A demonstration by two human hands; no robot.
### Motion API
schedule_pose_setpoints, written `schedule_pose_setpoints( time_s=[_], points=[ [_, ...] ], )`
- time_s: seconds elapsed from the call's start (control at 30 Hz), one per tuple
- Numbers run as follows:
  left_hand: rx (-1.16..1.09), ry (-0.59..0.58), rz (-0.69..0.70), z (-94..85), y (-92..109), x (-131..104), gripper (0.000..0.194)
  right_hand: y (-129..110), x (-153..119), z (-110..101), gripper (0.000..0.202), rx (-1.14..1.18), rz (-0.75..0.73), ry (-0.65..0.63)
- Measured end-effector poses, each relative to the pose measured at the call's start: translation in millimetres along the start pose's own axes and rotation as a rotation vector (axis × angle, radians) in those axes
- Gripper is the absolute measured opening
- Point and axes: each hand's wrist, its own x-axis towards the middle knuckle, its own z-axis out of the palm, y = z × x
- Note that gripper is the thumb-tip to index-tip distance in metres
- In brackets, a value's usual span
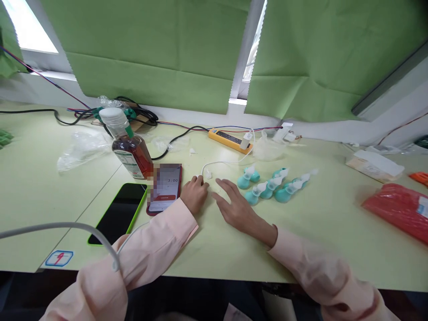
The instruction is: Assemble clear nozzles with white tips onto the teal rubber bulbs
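My left hand point(194, 195) rests on the table with its fingers curled down, closed at the end of a white cable point(220, 162) that disappears under the fingertips. Just past those fingers lies a small white piece point(208, 174), too small to name. My right hand point(236, 210) is open, fingers spread and pointing toward the left hand, with nothing in it. Beyond its knuckles stand several small teal bulbs with white pointed tips point(266, 191). Left of my left hand lies a phone in a red case point(170, 189), its screen showing 3:00.
A black-screened phone in a green case point(118, 214) lies beside a bottle of dark red-brown liquid point(132, 154). Behind are a yellow power strip point(225, 140) with a white charger point(245, 141), and clear plastic bags point(83, 149). At right are a tissue pack point(374, 165) and a red plastic package point(397, 209).
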Motion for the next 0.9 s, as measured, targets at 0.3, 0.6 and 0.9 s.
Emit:
schedule_pose_setpoints(
  time_s=[0.3,0.6,0.9],
  points=[
    [-0.302,0.208,-0.176,-13.5,-5.4,0.4,0.024,22.8,8.4,21.7,0.039,-0.187,0.207,-0.351],
    [-0.395,-0.048,-0.099,2.1,-9.7,3.1,0.029,10.0,-1.2,9.5,0.037,0.197,0.307,-0.258],
    [-0.481,-0.162,0.178,-31.7,-9.9,-1.2,0.006,9.1,-18.0,-3.9,0.031,1.784,1.03,-0.253]
  ],
)
